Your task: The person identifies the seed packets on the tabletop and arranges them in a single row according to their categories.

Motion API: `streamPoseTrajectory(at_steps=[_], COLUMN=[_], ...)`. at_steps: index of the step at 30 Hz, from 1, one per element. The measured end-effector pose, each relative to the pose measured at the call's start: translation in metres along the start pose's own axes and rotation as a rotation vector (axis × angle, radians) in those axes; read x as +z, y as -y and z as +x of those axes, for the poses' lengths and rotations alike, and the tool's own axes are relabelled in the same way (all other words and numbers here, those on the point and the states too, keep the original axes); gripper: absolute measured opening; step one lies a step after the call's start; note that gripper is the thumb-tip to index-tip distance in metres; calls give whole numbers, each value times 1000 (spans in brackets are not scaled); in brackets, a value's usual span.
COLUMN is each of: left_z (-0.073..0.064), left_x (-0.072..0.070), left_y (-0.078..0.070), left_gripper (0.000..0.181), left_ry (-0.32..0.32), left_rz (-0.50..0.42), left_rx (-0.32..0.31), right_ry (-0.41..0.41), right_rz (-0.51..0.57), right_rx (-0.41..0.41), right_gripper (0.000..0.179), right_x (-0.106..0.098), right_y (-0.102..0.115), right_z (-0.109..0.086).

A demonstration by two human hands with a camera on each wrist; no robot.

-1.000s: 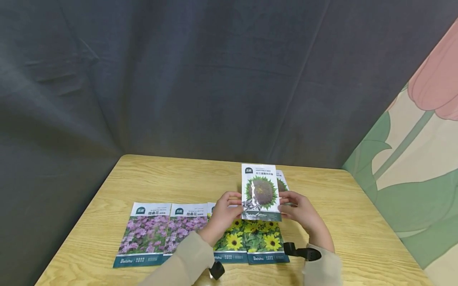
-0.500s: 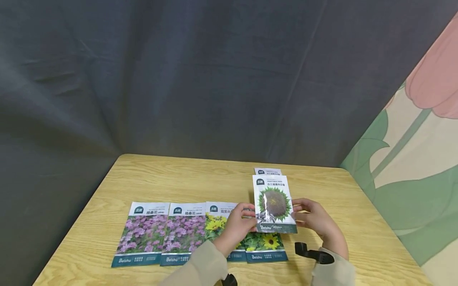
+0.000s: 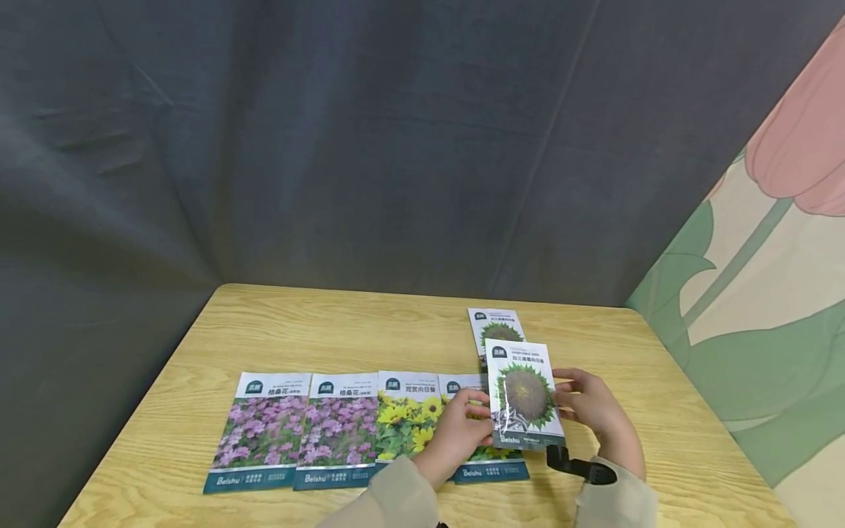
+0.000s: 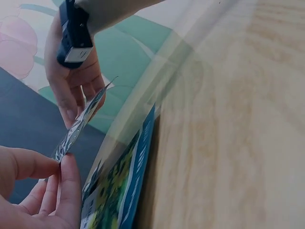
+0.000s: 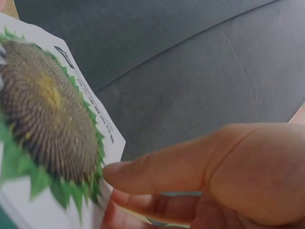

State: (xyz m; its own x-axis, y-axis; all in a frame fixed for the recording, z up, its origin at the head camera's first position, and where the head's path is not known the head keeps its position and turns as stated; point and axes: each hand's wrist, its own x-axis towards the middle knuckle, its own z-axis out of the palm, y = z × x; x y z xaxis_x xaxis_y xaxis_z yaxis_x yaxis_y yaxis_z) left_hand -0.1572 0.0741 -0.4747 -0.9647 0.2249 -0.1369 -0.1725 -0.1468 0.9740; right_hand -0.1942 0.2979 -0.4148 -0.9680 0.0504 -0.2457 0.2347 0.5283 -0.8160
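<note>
Both hands hold a white seed packet (image 3: 525,392) printed with a large sunflower head, raised above the table. On its left edge the left hand (image 3: 458,433) pinches it between thumb and fingers, plainly seen in the left wrist view. At the opposite edge the right hand (image 3: 596,411) grips it, its thumb on the printed face in the right wrist view. Beneath and left of the held packet lies a yellow-flower seed packet (image 3: 491,471), partly covered. A matching sunflower packet (image 3: 496,323) lies behind, its lower part hidden.
In a row to the left lie another yellow-flower packet (image 3: 403,418) and two purple-flower packets, one at the far left (image 3: 260,433) and one beside it (image 3: 337,433). The wooden table (image 3: 317,330) ends at a dark curtain (image 3: 396,147). A flower-painted wall (image 3: 779,330) stands right.
Both hands have carried the sunflower packet to the right and toward the person. More of the matching packet behind it shows now, as does the yellow-flower packet on the left.
</note>
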Motion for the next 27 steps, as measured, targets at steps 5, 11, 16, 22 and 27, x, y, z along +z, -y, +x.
streamPoseTrajectory(at_steps=[5, 11, 16, 22, 27], left_z=[0, -1, -3, -4, -4], left_x=[12, 22, 30, 38, 41], left_y=[7, 11, 13, 15, 15], left_gripper=[34, 34, 32, 33, 30], left_ry=[-14, -18, -16, -19, -19], left_rz=[10, 8, 24, 36, 68], left_rx=[4, -14, -1, 4, -30], right_ry=[-20, -15, 0, 13, 38], right_rz=[-17, -29, -64, -93, -124], right_rx=[44, 78, 118, 128, 127], right_gripper=[50, 55, 60, 62, 61], right_x=[-5, -9, -10, -10, -9], right_y=[-3, -7, -12, -17, -23], right_z=[3, 5, 5, 7, 10])
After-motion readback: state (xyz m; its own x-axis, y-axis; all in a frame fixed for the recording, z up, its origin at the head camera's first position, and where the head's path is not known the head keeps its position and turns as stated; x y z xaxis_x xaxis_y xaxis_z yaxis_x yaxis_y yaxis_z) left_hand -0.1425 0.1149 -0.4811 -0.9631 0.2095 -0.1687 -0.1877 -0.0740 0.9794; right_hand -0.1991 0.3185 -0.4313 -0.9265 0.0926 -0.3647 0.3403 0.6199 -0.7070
